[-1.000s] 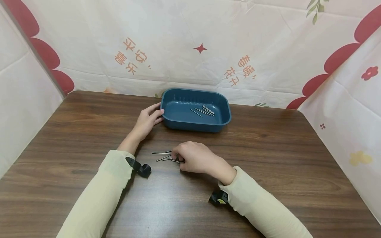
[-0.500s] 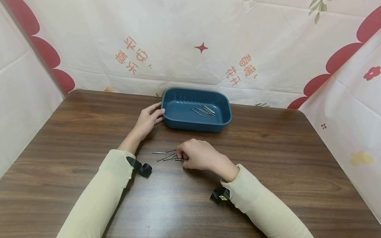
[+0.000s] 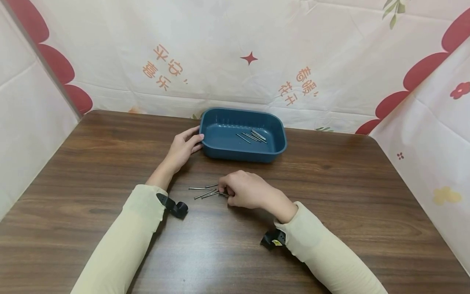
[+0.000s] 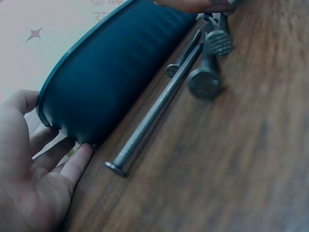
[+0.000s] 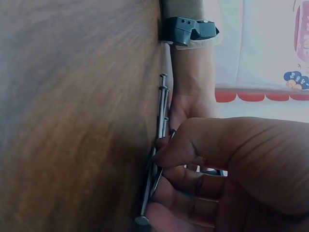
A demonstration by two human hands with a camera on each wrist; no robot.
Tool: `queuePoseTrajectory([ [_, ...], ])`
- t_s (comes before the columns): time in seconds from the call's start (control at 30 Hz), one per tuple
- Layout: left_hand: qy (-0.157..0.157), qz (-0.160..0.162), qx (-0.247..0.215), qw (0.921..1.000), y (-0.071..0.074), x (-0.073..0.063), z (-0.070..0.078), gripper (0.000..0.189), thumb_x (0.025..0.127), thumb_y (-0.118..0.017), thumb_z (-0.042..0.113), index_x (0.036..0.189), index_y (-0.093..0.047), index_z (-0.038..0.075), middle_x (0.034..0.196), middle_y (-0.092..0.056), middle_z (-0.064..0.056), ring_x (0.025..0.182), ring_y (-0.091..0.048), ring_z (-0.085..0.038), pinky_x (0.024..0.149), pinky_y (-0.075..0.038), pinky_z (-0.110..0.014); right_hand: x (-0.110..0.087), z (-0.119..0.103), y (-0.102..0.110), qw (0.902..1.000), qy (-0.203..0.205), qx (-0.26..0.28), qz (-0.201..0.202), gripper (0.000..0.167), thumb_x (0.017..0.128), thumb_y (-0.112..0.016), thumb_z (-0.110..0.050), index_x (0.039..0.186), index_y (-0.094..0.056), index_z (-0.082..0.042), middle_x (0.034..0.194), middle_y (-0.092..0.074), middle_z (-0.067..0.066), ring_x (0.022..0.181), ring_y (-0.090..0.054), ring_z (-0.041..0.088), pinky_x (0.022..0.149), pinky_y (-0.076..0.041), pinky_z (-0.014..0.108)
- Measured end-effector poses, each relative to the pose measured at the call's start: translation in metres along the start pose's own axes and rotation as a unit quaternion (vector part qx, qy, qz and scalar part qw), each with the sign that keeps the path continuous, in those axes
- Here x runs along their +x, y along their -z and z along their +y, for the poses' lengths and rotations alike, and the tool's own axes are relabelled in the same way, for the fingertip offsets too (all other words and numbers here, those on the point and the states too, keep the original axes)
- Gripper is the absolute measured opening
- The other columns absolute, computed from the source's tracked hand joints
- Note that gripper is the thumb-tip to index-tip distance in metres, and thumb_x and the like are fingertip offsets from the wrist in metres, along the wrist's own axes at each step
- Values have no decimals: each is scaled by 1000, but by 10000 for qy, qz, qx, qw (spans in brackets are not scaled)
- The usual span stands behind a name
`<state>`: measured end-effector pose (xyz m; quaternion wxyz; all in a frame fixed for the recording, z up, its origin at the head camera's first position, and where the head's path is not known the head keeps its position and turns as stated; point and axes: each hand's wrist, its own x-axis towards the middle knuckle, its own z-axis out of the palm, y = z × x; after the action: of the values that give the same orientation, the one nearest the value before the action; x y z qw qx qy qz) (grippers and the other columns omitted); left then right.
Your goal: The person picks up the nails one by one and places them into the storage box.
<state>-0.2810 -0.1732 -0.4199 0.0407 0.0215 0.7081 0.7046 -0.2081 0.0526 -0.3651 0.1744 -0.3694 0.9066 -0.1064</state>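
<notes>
A blue plastic tray (image 3: 242, 157) stands at the back of the table, with several nails (image 3: 253, 136) lying in its right half. At its left end my left hand (image 3: 179, 152) holds it, thumb at the rim and the other fingers against the outer wall. In front of the tray lies a loose pile of steel nails (image 3: 199, 188). My right hand (image 3: 249, 190) is over the right end of this pile, pinching a nail (image 5: 158, 181) between thumb and fingers. The right fingers hide some nail ends in the head view. Flat nail heads (image 4: 204, 83) show close up in the left wrist view.
The brown wooden table (image 3: 330, 196) reaches a printed white cloth (image 3: 220, 49) hung behind and at both sides. A black wrist camera (image 3: 178, 209) on the left sleeve is close to the pile. Another black camera (image 3: 272, 239) hangs below the right wrist.
My right hand has shifted slightly right and away from the body, with a nail turning in its fingers and drawing apart from the pile. My left hand stays on the tray.
</notes>
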Motion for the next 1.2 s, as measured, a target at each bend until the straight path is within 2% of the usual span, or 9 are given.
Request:
queuePoseTrajectory([
  [0.33,-27,2,0,10000,0,-1,0,54,105,-53,23,155,-40,7,158,-42,-15,137,-55,-29,107,-53,-31,-1,3,6,9996,125,249,46,18,87,-72,-3,99,-69,-15,83,-61,-3,76,-54,10,64,-47,24],
  [0.6,-27,-31,16,10000,0,-2,1,55,106,-53,23,156,-39,6,158,-43,-15,137,-55,-29,107,-53,-30,-1,8,8,9991,201,351,113,27,87,-70,-2,110,-70,-18,83,-60,-5,73,-54,9,61,-45,22],
  [0.8,-25,-26,38,10000,0,0,0,55,105,-53,24,155,-39,7,159,-42,-15,137,-55,-29,107,-53,-31,-2,10,10,9983,441,332,196,29,87,-69,0,109,-72,-19,79,-59,-6,69,-51,7,59,-42,19],
  [0.93,-44,-27,40,10000,0,0,1,55,105,-53,24,155,-39,6,159,-42,-15,137,-55,-28,106,-54,-30,-3,10,11,9978,517,391,165,29,86,-68,2,107,-72,-17,81,-63,-5,70,-53,7,61,-46,20],
  [1.2,-61,-14,60,10000,0,1,-1,55,105,-53,23,155,-40,6,159,-42,-14,137,-55,-28,107,-54,-32,-5,12,16,9985,302,449,112,30,85,-68,3,106,-72,-18,89,-69,-2,74,-56,8,64,-49,21],
])
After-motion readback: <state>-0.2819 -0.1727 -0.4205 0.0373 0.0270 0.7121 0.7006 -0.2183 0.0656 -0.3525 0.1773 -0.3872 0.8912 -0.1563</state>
